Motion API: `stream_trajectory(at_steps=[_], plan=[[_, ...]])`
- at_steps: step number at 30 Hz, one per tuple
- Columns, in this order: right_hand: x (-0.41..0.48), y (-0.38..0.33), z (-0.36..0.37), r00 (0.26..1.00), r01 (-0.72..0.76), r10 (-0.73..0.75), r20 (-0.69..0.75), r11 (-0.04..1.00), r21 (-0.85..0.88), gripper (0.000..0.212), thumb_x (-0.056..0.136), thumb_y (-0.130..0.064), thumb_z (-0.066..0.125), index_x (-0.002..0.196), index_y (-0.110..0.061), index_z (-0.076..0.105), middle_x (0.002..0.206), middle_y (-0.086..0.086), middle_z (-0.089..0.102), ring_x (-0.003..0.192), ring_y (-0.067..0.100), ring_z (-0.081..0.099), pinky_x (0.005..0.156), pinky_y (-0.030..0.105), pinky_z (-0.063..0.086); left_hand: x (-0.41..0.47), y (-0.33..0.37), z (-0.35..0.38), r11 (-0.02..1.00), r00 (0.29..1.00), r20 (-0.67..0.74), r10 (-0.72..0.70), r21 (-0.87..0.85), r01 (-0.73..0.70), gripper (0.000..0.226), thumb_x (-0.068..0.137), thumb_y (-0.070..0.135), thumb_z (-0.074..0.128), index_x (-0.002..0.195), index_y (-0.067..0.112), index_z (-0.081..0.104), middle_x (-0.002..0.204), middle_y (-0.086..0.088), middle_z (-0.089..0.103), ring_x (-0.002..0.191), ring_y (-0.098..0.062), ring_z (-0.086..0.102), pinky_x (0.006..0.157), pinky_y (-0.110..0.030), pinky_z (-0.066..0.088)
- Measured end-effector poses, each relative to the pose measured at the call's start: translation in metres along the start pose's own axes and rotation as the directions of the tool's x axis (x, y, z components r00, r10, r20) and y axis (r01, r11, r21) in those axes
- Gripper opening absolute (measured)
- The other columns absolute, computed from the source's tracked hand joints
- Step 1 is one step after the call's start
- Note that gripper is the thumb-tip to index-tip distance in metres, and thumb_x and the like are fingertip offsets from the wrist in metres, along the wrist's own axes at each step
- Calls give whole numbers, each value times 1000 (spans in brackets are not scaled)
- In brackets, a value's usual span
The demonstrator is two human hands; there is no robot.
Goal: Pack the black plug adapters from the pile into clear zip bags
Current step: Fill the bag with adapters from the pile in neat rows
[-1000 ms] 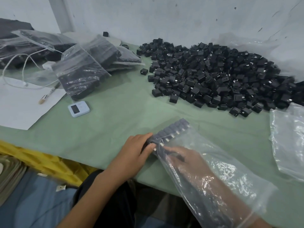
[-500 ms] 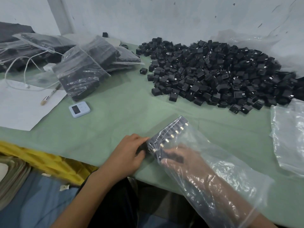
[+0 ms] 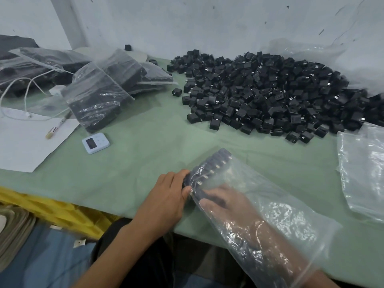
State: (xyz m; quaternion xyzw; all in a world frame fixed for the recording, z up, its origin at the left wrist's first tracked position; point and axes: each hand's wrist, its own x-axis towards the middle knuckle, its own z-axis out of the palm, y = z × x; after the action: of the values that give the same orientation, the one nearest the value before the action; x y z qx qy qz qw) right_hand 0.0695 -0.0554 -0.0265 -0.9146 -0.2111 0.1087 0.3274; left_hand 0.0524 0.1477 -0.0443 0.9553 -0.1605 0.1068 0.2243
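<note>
Head view: the left hand (image 3: 166, 196) is outside the bag (image 3: 276, 217), fingers and thumb curled round its closed end, pinching plastic against the adapter row (image 3: 209, 171). It looks like bracing so the row seats in the corner. Arm-deep inside the bag, the right hand (image 3: 224, 201) lies on the row; the plastic blurs it, so I cannot tell if it is flat or gripping. Bag and row lie on the worktop (image 3: 145, 154) near its front edge. Behind, well apart, is the pile (image 3: 270, 90). Far left are filled bags (image 3: 99, 94), and at right empty bags (image 3: 365, 173), probably staged within reach.
</note>
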Motion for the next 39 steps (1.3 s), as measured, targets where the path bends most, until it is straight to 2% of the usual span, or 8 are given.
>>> stream_trajectory(at_steps=[4,8,12,15,21,28,34,39], plan=[[-1,-2,11,1000,-13,13,-9,1000,22,106,74,-89,19,135,-13,59,111,-8,56,98,9,56,85,16,40,0,-2,0,996,999,-11,-51,-77,50,38,104,29,47,139,14,48,116,-2,58,100,-17,45,92,-25,34],[-3,-1,17,995,-78,79,-65,997,22,51,96,-46,52,135,-14,60,121,4,59,108,14,55,85,11,32,1,-7,-3,995,997,16,-71,-63,71,43,104,36,44,143,18,46,121,1,58,104,-17,45,95,-25,34],[-1,-5,0,995,-34,40,91,997,-71,78,86,-68,29,147,-21,46,144,1,49,114,1,44,92,7,29,0,3,0,995,995,-16,-98,-25,97,41,105,31,43,142,14,48,122,-3,59,106,-21,48,96,-30,38],[-5,-11,4,999,-32,32,25,999,-10,58,94,-53,46,137,-17,58,123,-7,57,106,-2,52,84,2,32,0,2,0,991,993,-17,-119,-68,117,40,104,35,43,140,18,49,124,1,59,108,-18,47,97,-26,36],[-13,-13,16,988,-103,112,-108,991,85,44,96,-45,49,128,-19,63,126,9,55,114,26,52,93,30,38,2,-9,-5,980,989,7,-150,-128,149,41,100,50,45,132,27,54,112,13,59,99,-8,43,86,-19,32],[-21,-15,10,995,-10,10,-97,1000,1,44,98,-54,45,137,-35,51,132,-16,54,103,-12,48,90,0,34,3,-6,-3,984,984,9,-177,16,177,50,99,52,35,131,19,55,113,-1,59,104,-19,44,94,-30,35],[-15,-16,-2,999,-24,27,29,994,-107,47,103,-44,41,148,-31,41,144,-10,45,126,4,46,94,2,25,13,-6,-6,986,984,70,-163,31,161,46,102,41,43,142,17,46,127,-5,54,112,-25,41,105,-33,30],[-16,-35,10,990,6,11,-142,993,120,29,102,-24,56,120,-5,67,107,-7,63,82,-4,53,86,9,44,13,-9,-3,984,971,162,-174,-2,176,49,101,48,40,145,27,39,135,2,46,119,-23,39,109,-38,29]])
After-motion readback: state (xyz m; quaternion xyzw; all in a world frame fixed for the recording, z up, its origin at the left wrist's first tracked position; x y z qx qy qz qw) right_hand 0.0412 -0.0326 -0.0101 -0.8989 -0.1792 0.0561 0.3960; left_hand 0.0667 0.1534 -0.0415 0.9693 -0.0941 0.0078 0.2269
